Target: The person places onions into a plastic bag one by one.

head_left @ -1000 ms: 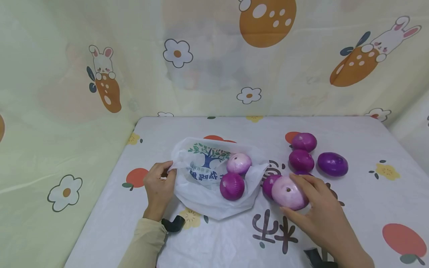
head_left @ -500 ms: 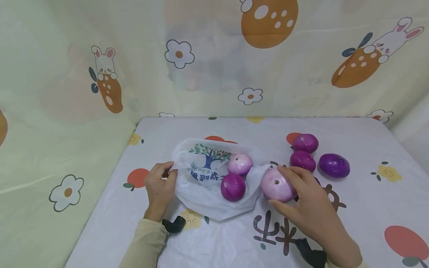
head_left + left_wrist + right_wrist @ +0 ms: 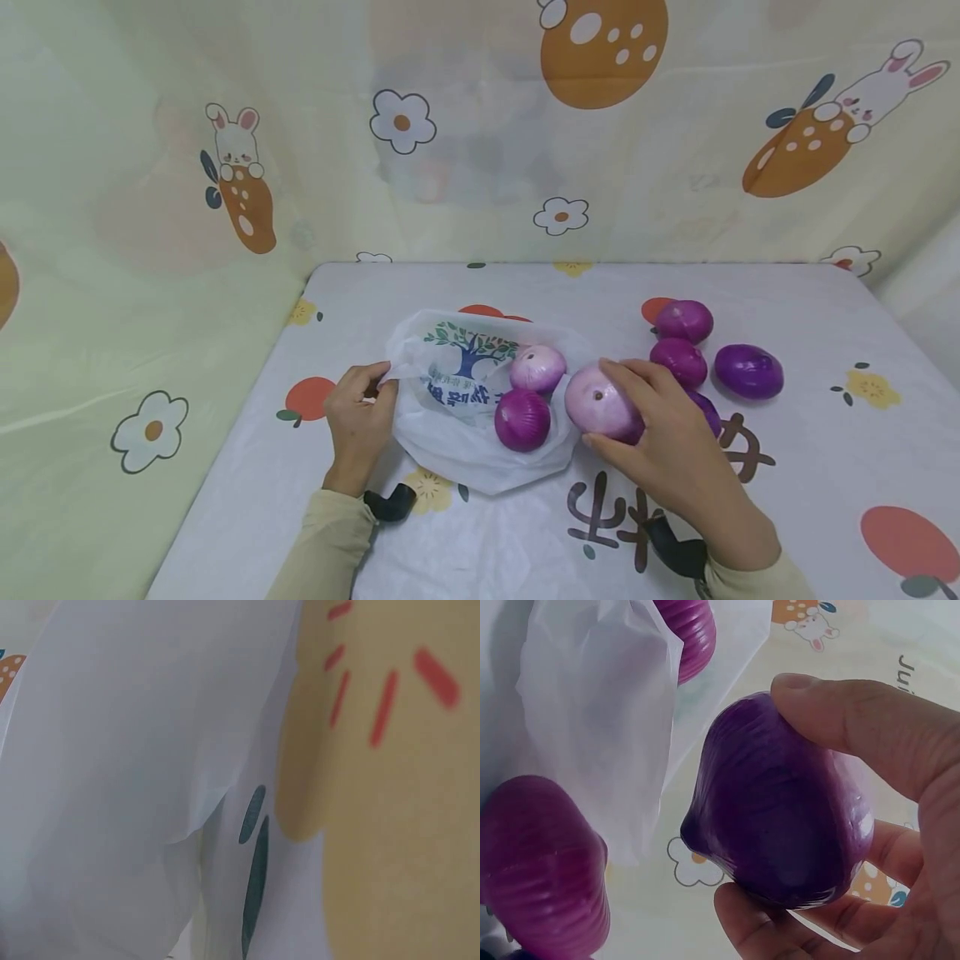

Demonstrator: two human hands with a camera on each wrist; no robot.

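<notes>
1. A cream cloth wall [image 3: 480, 167] stands at the back, with bunnies, orange shapes and white flowers on it.
2. A table with a white cloth [image 3: 480, 550] is in front of it. The cloth has fruit, yellow flowers and brown writing.
3. A thin white plastic bag [image 3: 450, 446] lies on the table, left of the right hand. It has a blue and green tree on it.
4. The right hand [image 3: 675, 450] grips an onion, with the thumb on one side and fingers on the other.
5. The left hand [image 3: 360, 425] pinches the left edge of the bag.
6. The gripped thing is a round shiny pink and purple onion [image 3: 598, 405], by the bag's right edge. I can't tell if they touch.
7. Four purple onions [image 3: 748, 372] sit on the table, to the right.
8. Two more onions, one pale pink [image 3: 537, 368] and one bright purple [image 3: 522, 420], rest close together at the bag. I can't tell how far inside they are.
</notes>
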